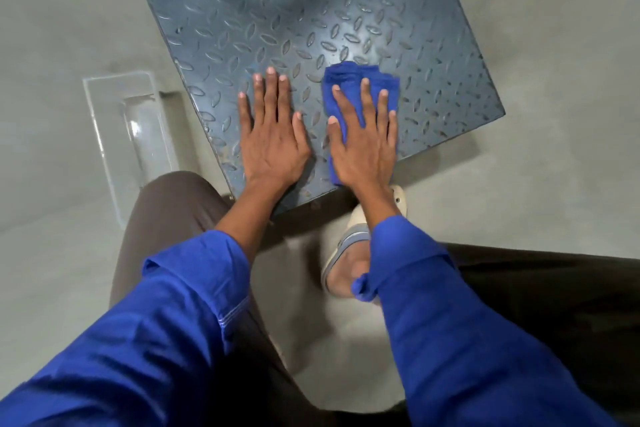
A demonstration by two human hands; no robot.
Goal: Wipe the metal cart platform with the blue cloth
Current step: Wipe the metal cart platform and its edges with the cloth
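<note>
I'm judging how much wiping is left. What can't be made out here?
All in the head view:
The metal cart platform: far end cut off by the top edge.
The blue cloth: partly hidden under the right hand.
Platform surface beneath the left hand: covered by it.

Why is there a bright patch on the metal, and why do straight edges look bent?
Head view: a pale glare sits on the metal cart platform just beyond the blue cloth; the wide-angle lens bows the platform's edges and the clear box; the blue sleeves nearest the camera look soft.
</note>
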